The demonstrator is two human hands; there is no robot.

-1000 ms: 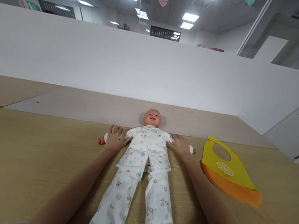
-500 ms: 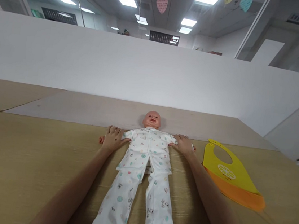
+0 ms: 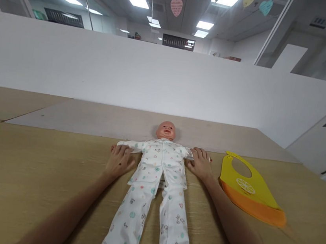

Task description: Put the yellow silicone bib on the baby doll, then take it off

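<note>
Baby doll flat on its back on a pale wooden tabletop, head toward the far edge, arms out to the sides, legs running back between the 2 forearms. On the doll, a white 2-piece pyjama set with small coloured prints, hem of the top lying over the trouser waist.

Left hand: open, palm down, fingers spread, gripping nothing, right against the outer edge of the top, just below the sleeve on that side. Right hand: also open and palm down, no fingers closed on anything, at the end of the other sleeve. Whether the fingertips actually press the cloth: impossible to tell from this angle.

Best contact for soft cloth on a limp doll, by the look of it: flat, open palms, light even pressure on both sides, no pinching (a pinch likely to bunch the thin sleeve). Arms best kept level and square to the body.

Yellow-and-orange silicone bib flat on the table to the right of the doll, near the right hand, untouched, citrus-slice print facing up. Beyond the table, a white partition wall; overhead, paper hearts hanging from the ceiling.
</note>
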